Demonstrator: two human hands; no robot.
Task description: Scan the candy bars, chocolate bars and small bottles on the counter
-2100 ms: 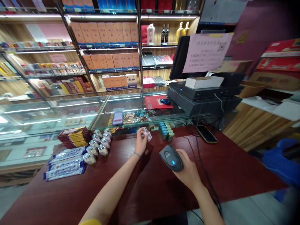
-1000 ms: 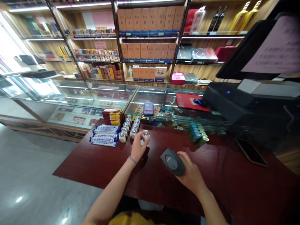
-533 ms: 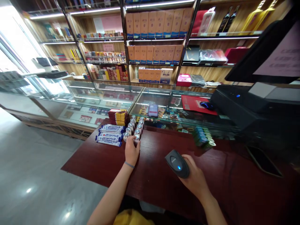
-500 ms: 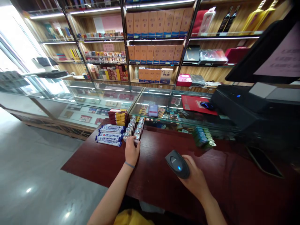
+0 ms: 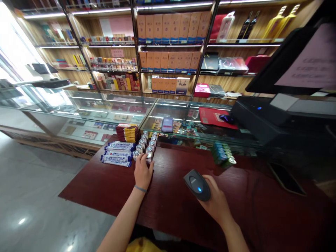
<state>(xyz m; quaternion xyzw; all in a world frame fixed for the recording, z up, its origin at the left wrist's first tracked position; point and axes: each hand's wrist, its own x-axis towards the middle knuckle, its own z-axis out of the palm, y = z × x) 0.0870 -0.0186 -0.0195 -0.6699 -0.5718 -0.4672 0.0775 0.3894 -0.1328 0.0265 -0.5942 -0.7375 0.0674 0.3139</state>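
My left hand (image 5: 142, 174) reaches to the near end of two rows of small jars with silvery tops (image 5: 151, 144). Its thumb and fingers are closed around the front jar (image 5: 148, 158) of the right row, which they partly cover. In my right hand (image 5: 216, 203) is a black barcode scanner (image 5: 197, 184) with a lit blue light, held above the counter and pointing up and left. Blue-and-white wrapped bars (image 5: 117, 158) lie in a pile left of the jars. Behind those stand stacked red and yellow packs (image 5: 127, 133).
The dark red counter (image 5: 168, 196) meets a glass display case (image 5: 118, 105). Green packs (image 5: 223, 154) stand on the right, near a dark phone-like slab (image 5: 286, 177). A black register (image 5: 265, 119) with a screen looms at right; a mouse (image 5: 225, 119) lies on a red mat (image 5: 210, 117).
The whole view has shifted slightly, so most things sit further left. My left hand stays at the front jar, and my right hand keeps the scanner in nearly the same pose.
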